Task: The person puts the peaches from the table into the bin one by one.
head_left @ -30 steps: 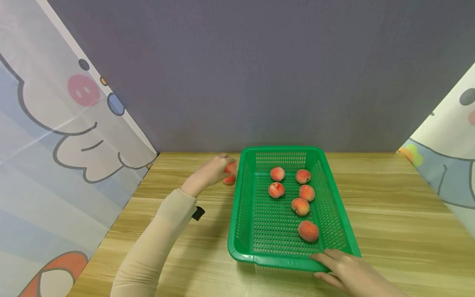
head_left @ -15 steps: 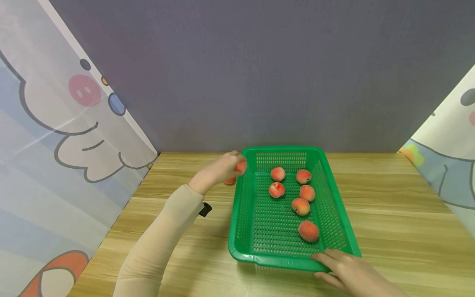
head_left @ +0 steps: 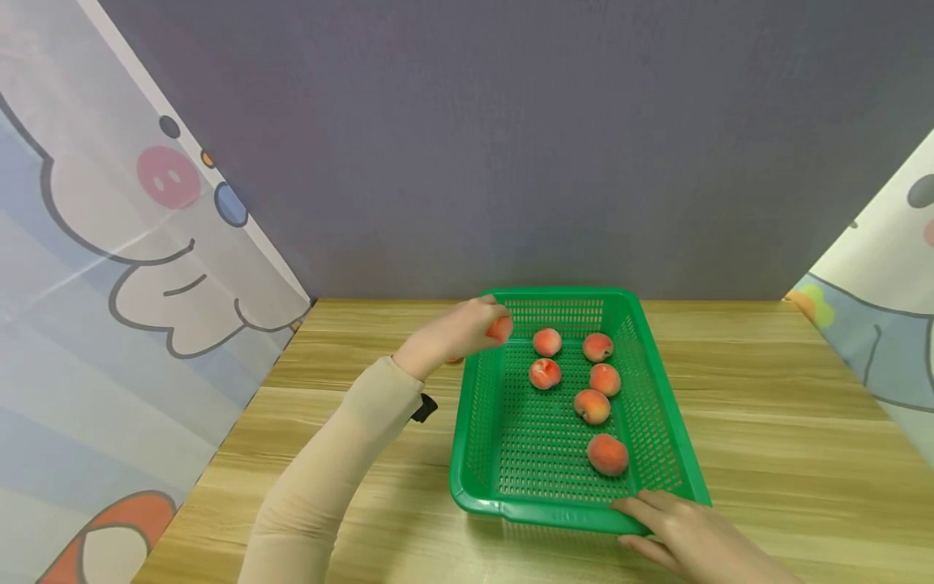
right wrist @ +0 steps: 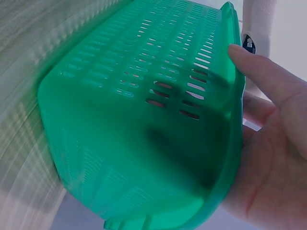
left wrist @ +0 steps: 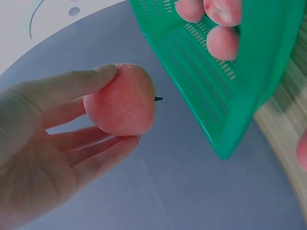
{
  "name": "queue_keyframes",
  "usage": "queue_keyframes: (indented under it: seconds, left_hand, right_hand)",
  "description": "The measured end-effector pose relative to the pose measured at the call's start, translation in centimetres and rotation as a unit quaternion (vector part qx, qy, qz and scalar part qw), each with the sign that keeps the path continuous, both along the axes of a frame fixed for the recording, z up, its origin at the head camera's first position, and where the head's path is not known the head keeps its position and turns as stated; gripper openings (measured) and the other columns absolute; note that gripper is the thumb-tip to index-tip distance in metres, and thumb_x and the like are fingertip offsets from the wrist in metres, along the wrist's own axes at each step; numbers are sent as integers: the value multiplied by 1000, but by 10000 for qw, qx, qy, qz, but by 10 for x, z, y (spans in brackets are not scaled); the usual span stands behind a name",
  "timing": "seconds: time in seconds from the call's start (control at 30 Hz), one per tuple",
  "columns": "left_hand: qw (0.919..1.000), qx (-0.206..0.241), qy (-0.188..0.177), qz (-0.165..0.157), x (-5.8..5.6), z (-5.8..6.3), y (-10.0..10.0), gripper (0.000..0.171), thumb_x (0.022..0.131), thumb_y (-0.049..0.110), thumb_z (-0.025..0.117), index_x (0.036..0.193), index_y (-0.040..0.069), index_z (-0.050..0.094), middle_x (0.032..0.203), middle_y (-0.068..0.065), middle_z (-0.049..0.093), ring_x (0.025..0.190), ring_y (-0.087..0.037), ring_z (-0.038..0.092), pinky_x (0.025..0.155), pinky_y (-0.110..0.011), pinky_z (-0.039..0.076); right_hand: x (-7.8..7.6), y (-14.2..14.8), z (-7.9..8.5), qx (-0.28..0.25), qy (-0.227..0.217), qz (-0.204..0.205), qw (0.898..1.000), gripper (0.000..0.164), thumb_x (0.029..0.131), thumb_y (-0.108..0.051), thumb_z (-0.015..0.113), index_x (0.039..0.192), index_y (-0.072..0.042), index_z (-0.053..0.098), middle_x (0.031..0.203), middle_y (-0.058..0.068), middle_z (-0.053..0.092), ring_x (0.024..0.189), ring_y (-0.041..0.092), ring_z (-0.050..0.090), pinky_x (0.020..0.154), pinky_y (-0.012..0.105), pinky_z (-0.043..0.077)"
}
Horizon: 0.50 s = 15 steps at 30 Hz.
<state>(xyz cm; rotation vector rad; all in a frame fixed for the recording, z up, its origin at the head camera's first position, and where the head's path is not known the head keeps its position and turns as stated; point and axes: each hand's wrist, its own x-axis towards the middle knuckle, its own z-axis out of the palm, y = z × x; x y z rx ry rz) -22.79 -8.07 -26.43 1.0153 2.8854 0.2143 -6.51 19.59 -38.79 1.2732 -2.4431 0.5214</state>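
Note:
My left hand (head_left: 458, 332) holds a peach (head_left: 500, 327) over the far left part of a green plastic basket (head_left: 562, 513). In the left wrist view, thumb and fingers grip that peach (left wrist: 125, 103), whose dark stem points away from the palm. Inside the basket lie several more peaches, among them a blotchy one (head_left: 545, 374) and a larger one (head_left: 607, 454) near the front. At the near right corner, my right hand (head_left: 674, 527) grips the basket's rim. The right wrist view has its thumb (right wrist: 259, 69) on the outer side, with the other fingers partly hidden behind the rim.
Another peach (head_left: 455, 359) sits on the wooden table (head_left: 759, 422) left of the basket, mostly covered by my left hand. A grey wall (head_left: 540, 146) rises behind the table, and cartoon-printed sheets (head_left: 95, 324) hang at both sides.
My left hand has moved right with its peach, from beside the basket to over its left rim. The right hand and the peaches inside stay in place.

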Motion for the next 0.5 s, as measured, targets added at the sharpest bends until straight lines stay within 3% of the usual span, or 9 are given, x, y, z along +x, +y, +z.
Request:
queue_keyframes:
  seconds: [0.17,0.37,0.5]
  left_hand:
    - [10000,-1,-10,-85,2,0,9,26,82,11,61,107,7,59,96,-5,53,78,-15,48,64,-22,42]
    - [9997,-120,-105,-194,2,-1,23,31,82,13,62,112,6,58,102,-7,55,82,-15,50,65,-21,43]
    - [9994,-166,-119,-271,2,-2,31,35,82,14,62,116,6,56,110,-8,57,94,-18,53,74,-24,45]
  right_hand:
    - [0,0,0,2,-1,-9,10000,28,75,-30,69,95,-11,63,78,-3,60,68,6,57,50,15,43]
    - [0,1,-1,-65,57,34,10000,28,74,-29,69,94,-11,63,78,-5,59,67,5,56,50,13,42]
    - [0,1,-1,-84,93,12,9999,28,74,-29,70,94,-11,63,78,-6,59,67,5,56,51,13,42]
